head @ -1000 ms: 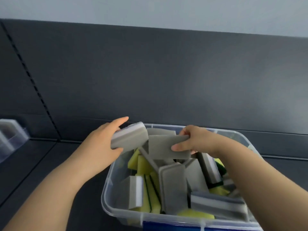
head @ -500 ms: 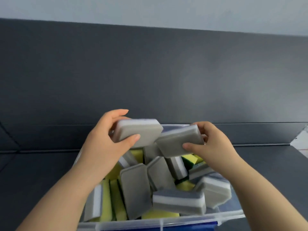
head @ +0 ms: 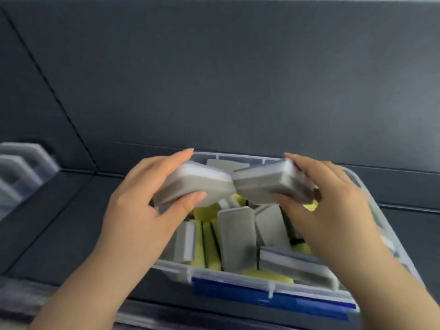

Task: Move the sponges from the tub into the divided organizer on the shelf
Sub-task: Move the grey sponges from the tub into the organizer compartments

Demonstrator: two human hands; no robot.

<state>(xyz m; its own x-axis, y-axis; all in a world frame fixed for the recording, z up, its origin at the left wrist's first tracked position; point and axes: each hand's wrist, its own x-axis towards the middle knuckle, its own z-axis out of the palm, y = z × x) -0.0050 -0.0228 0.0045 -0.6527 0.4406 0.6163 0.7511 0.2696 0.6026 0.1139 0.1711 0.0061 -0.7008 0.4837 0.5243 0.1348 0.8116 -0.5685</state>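
Dark grey back panel [head: 214,79] fills most of the view. The shelf deck [head: 59,222] below it carries everything.

Clear plastic tub [head: 238,155] sits on the deck centre-right, lid off, so both hands can reach in from above. Divided organizer [head: 21,172] is at the far left edge, well apart from the tub. It's blurred: clear partitions show, but can't tell what's in the compartments.

Pile of sponges [head: 235,239] is in the tub, grey ones and yellow ones [head: 209,244] mixed, most standing on edge and leaning on each other. Plenty left, so the task looks early.

Left hand [head: 140,210] grips a grey-and-white sponge [head: 197,184], thumb on the near face, fingers over the far edge. Right hand [head: 333,210] grips a second grey sponge [head: 269,184] the same way. Both sponges are held above the pile, over the tub's far half, w/ their inner corners touching or nearly so. Prob brought together so the pair can go across as one stack, or just one per hand to halve the trips. Thumb-and-fingers grip across the short side suits soft foam, as it squashes a bit and won't slip.

Blue clip [head: 262,298] sits on the tub's near wall, not in the way.

Next move, by my guess: carry both leftward to the organizer.
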